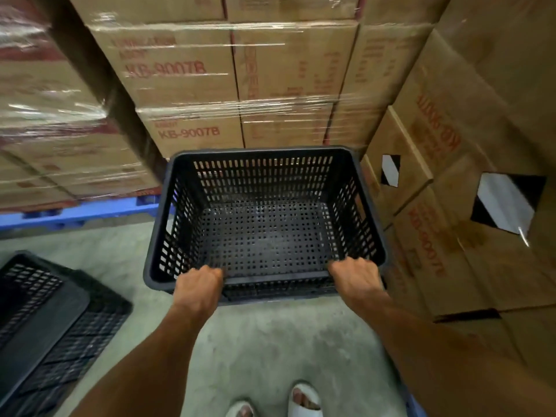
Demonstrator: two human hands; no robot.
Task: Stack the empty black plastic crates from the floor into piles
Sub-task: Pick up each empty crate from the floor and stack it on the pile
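An empty black plastic crate [264,233] with perforated walls and floor is in the middle of the view, open side up, held in front of me above the concrete floor. My left hand [197,284] grips its near rim on the left. My right hand [355,276] grips the same rim on the right. Both hands have fingers curled over the edge. A second black crate [51,320] lies at the lower left on the floor; it looks tipped or overturned, and part of it is cut off by the frame edge.
Shrink-wrapped cardboard boxes [186,82] stand stacked straight ahead and at left on a blue pallet [75,213]. More cardboard boxes [451,191] rise close on the right. Bare concrete floor [270,341] lies below me, with my feet in white sandals [304,401] at the bottom.
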